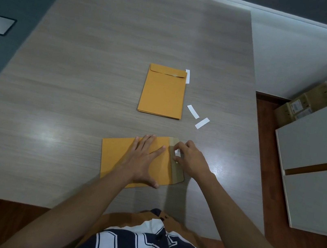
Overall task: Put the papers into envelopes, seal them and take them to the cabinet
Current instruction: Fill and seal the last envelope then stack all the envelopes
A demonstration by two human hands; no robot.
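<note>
Envelope (131, 157) is lying sideways on the counter (78, 89) at six o'clock, flap (177, 171) open toward three. Left hand (144, 159) is pressing it flat with fingers spread, likely steadying it, while right hand (189, 158) is pinching a white strip (177, 152) off the flap's adhesive. Finished envelopes (163, 91) are stacking at twelve o'clock, with peeled strips (197, 116) just beside them.

envelope (119, 155) partly under left hand (142, 159), boxes' (321, 95) labels unreadable
</note>
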